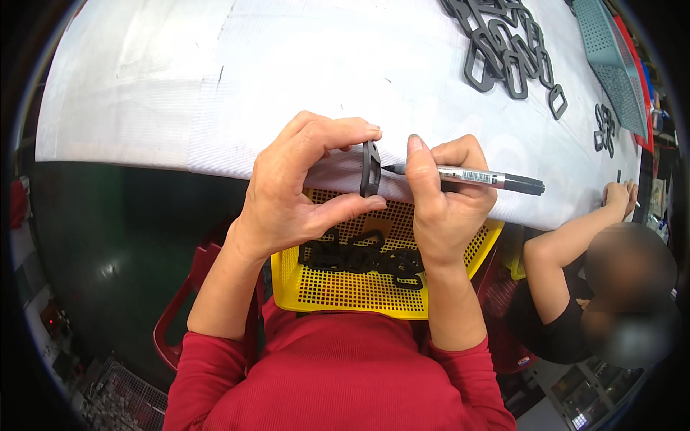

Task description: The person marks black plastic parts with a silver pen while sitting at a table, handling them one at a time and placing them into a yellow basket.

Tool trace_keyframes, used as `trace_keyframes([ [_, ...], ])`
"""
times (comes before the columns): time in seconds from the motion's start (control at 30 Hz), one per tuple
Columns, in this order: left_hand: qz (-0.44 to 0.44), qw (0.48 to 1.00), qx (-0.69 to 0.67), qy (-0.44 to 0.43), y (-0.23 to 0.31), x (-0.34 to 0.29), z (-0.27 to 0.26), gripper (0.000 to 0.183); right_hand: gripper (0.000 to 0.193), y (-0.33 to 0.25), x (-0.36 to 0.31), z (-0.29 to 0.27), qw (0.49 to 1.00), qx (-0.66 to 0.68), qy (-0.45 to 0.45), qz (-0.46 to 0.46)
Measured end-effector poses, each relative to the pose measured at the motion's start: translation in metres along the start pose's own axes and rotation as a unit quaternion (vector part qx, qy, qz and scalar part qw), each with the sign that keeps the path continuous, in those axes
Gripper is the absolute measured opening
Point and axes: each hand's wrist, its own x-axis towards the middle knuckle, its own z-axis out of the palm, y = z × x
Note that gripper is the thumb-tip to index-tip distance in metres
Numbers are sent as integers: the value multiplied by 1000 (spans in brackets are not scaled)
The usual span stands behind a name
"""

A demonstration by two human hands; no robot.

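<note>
My left hand (291, 183) pinches a black ring-shaped part (370, 169) between thumb and forefinger, holding it on edge above the table's front edge. In my right hand (445, 190) is a silver and black marker pen (471, 175), gripped near its front. Its dark tip points left at the part's side; whether they touch I cannot tell. Below both hands a yellow perforated basket (352, 305) rests at my lap, with several similar black parts (345, 257) inside.
A white-covered table (144, 86) spreads ahead. A heap of black rings (507, 47) lies far right, a smaller cluster (604, 131) beyond it near a grey-blue perforated basket (611, 57). Another person (553, 287) works at the right edge. A red chair (188, 302) shows at lower left.
</note>
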Motion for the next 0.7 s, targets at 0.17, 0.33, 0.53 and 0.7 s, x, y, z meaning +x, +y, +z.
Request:
trace_keyframes([
  [0.17,12,1000,-13,12,-3,-1,1,54,24,-1,0,1,1000,3,-8,0],
  [0.33,-1,1000,-15,11,-3,-2,1,54,24,1,0,1,1000,-6,-11,-13],
  [0.53,3,1000,-13,13,-4,-2,2,53,25,1,0,2,1000,-2,-8,-10],
  [0.7,14,1000,-4,13,-4,-3,1,53,23,2,-2,1,999,-38,-9,-35],
])
